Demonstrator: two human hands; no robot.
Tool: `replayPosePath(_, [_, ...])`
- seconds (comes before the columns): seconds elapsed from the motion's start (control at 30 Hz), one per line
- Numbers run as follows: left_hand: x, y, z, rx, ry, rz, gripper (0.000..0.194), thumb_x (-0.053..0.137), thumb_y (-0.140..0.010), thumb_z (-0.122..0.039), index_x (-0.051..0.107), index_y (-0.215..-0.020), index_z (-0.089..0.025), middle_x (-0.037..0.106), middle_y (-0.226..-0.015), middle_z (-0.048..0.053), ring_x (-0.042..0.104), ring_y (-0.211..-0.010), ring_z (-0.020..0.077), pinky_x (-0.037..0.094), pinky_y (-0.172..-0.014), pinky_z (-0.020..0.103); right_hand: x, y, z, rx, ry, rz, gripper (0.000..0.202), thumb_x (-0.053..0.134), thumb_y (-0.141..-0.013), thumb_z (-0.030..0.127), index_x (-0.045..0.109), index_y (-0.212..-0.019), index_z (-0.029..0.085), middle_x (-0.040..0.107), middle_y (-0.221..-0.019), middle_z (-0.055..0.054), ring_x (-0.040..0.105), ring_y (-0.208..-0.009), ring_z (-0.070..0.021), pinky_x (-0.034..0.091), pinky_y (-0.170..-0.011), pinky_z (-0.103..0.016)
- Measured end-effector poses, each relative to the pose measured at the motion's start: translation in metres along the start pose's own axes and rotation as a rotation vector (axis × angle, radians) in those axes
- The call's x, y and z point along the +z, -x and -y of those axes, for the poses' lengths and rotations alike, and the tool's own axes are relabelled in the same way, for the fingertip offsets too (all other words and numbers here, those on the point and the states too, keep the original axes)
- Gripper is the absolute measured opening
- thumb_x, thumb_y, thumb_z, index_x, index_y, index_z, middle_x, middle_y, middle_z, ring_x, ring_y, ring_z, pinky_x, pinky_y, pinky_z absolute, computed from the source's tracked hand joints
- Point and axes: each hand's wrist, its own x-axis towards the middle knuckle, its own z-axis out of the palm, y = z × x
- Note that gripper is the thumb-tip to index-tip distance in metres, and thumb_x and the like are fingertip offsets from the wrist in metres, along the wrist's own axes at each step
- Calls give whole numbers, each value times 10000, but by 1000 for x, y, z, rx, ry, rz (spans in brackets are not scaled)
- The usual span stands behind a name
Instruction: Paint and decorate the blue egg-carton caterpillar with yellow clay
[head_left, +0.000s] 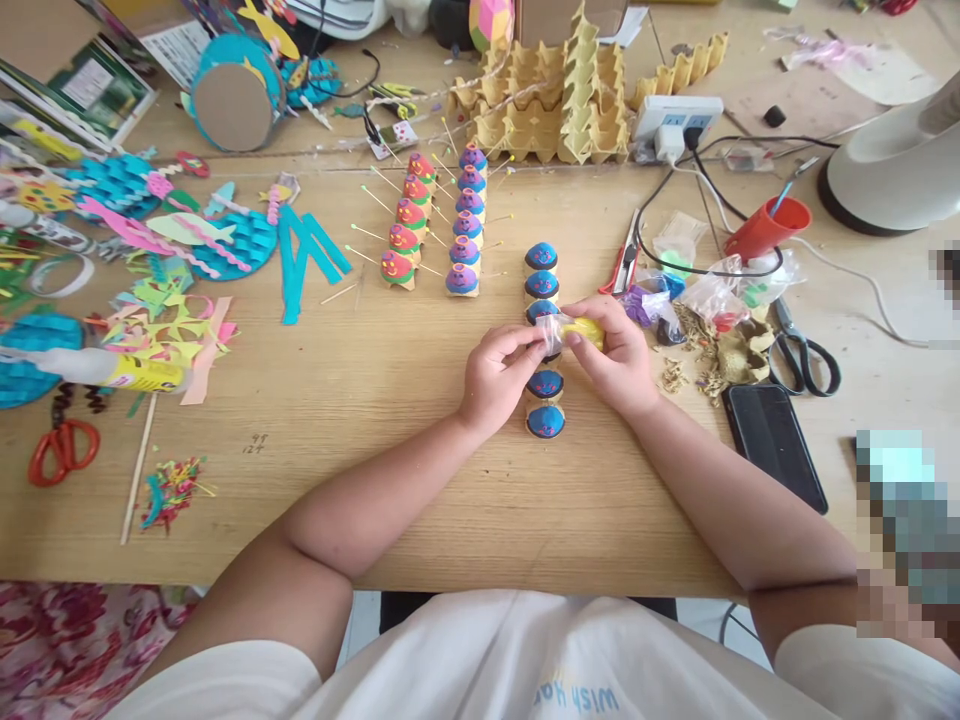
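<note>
A wooden table [420, 545] spread beneath everything, with egg trays [517, 130] at its far side. Nearer stood three rows of painted domes: the blue row [541, 284] in the middle, the purple row [469, 225] and red row [410, 213] farther off to the left. A phone [776, 447] lay at the right, near black scissors [806, 360]. Above the blue row, the right hand [619, 360] had thumb and fingers closed on a small bag's [586, 332] yellow part; the left hand [499, 375] pinched its clear end.
</note>
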Motion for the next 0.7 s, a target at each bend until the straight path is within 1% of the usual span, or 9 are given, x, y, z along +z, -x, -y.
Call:
replayPosePath(0.07, [0, 0, -1, -25, 9, 7, 155, 838, -966, -366, 882, -1073, -262, 861, -1064, 67, 765, -964, 184, 585, -788, 306, 1, 1, -1, 56, -70, 7, 354, 750, -995, 587, 779, -1207, 305, 783, -1153, -60, 756, -1102, -236, 639, -1027, -458])
replayPosePath(0.13, [0, 0, -3, -33, 16, 26, 162, 841, -966, -371, 881, -1074, -256, 866, -1064, 68, 764, -929, 176, 581, -764, 297, 3, 2, -3, 135, -187, 26, 377, 780, -970, 597, 764, -1195, 295, 797, -1168, -54, 768, -1084, -227, 654, -1010, -432])
replayPosePath(0.23, [0, 0, -5, -13, 12, 47, 194, 841, -972, -396, 878, -1096, -252, 863, -1074, 72, 764, -945, 175, 583, -766, 290, 5, 3, -4, 199, -330, 57, 378, 821, -944, 572, 751, -1175, 280, 803, -1163, -40, 773, -1037, -198, 664, -962, -380])
replayPosePath(0.33, [-1, 0, -5, 23, -6, 52, 193, 840, -976, -399, 879, -1105, -260, 847, -1038, 61, 758, -961, 174, 583, -781, 287, 5, 3, -2, 198, -338, 78, 359, 826, -951, 544, 739, -1171, 273, 789, -1133, -33, 757, -987, -176, 658, -897, -337])
replayPosePath(0.47, [-2, -1, -5, 37, -27, 42, 170, 839, -979, -401, 880, -1081, -271, 837, -1032, 54, 756, -989, 177, 594, -839, 307, 4, 3, 5, 178, -312, 102, 361, 777, -986, 573, 706, -1169, 270, 768, -1096, -32, 735, -937, -165, 650, -847, -322])
replayPosePath(0.53, [-2, -1, -6, 62, -13, 46, 147, 852, -970, -390, 880, -1065, -281, 845, -1040, 46, 764, -1011, 176, 601, -907, 327, 3, 2, 8, 162, -299, 118, 351, 747, -1007, 578, 694, -1168, 271, 764, -1101, -37, 733, -955, -169, 650, -870, -332])
replayPosePath(0.6, [-1, -1, -7, 73, 17, 50, 133, 861, -964, -370, 880, -1066, -286, 858, -1072, 43, 775, -1032, 173, 603, -950, 334, 2, 1, 11, 140, -276, 134, 341, 732, -1019, 573, 689, -1168, 269, 766, -1120, -44, 736, -1004, -182, 651, -927, -356])
replayPosePath(0.67, [1, 1, -8, 40, 55, 51, 156, 862, -963, -368, 880, -1091, -280, 865, -1103, 51, 782, -1030, 172, 612, -922, 319, 1, 1, 12, 120, -273, 136, 325, 732, -1025, 557, 692, -1170, 270, 766, -1124, -46, 733, -1023, -184, 645, -961, -364])
replayPosePath(0.7, [2, 1, -8, 14, 69, 49, 171, 860, -963, -371, 880, -1101, -271, 866, -1106, 57, 784, -1015, 171, 616, -894, 309, 2, 2, 12, 121, -282, 132, 314, 733, -1028, 548, 697, -1170, 271, 764, -1108, -42, 727, -995, -176, 644, -942, -353])
